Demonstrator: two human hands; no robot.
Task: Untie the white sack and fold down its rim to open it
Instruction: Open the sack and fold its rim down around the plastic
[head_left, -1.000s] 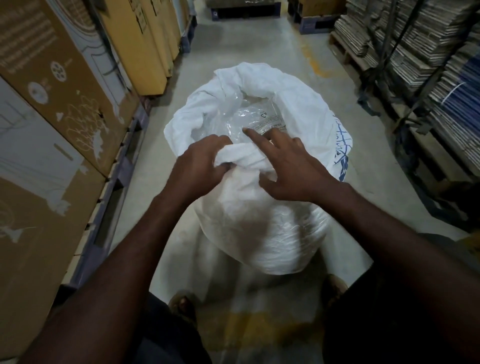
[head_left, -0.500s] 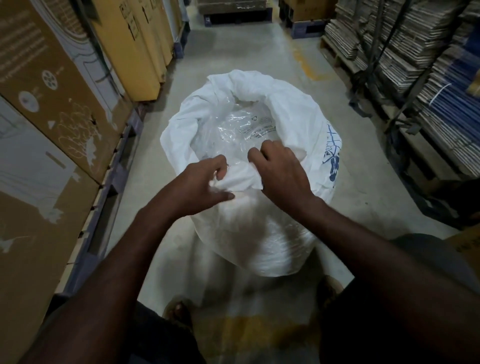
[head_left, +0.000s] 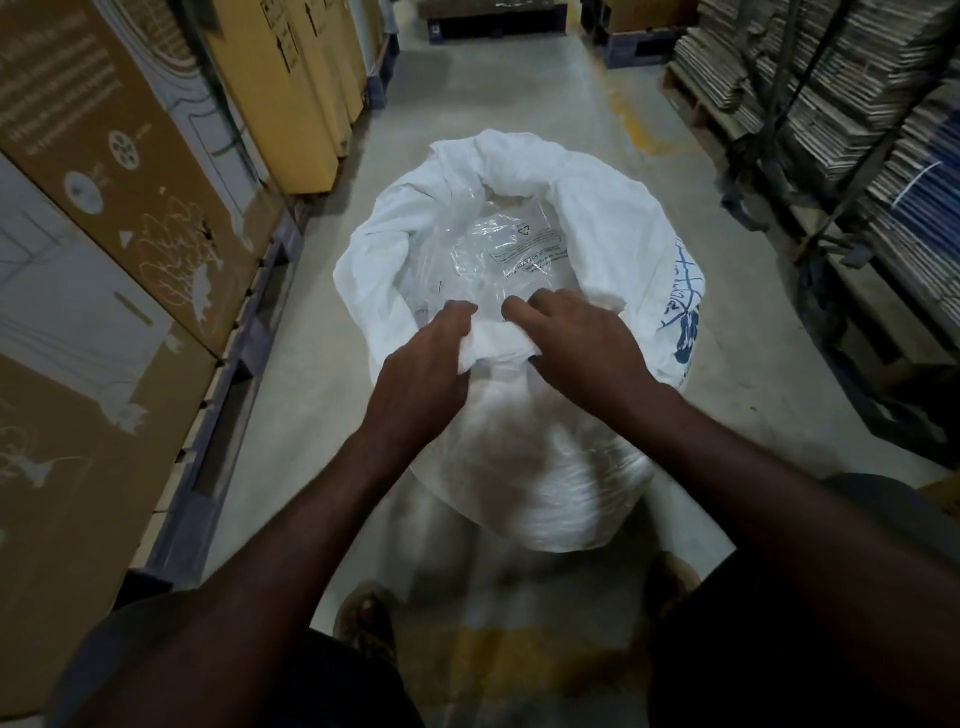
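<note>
The white sack (head_left: 545, 467) stands open on the concrete floor between my feet. Its rim (head_left: 613, 208) is rolled outward around most of the mouth, and blue print marks its right side. A clear plastic bag (head_left: 514, 249) with printed text lies inside. My left hand (head_left: 421, 374) and my right hand (head_left: 582, 348) both grip the near part of the rim, side by side, fingers curled over the fabric edge. The bunched cloth between the two hands is folded outward.
Large cardboard boxes (head_left: 104, 218) on blue pallets line the left side. Stacks of flattened cardboard on pallets (head_left: 841, 119) fill the right, bound with dark straps. The concrete aisle (head_left: 509, 88) runs ahead beyond the sack. My sandalled feet (head_left: 363, 618) stand just behind the sack.
My right hand went from open fingers over the rim to gripping it beside the left hand. Both hands have pulled the near rim down and outward, and the mouth shows wider.
</note>
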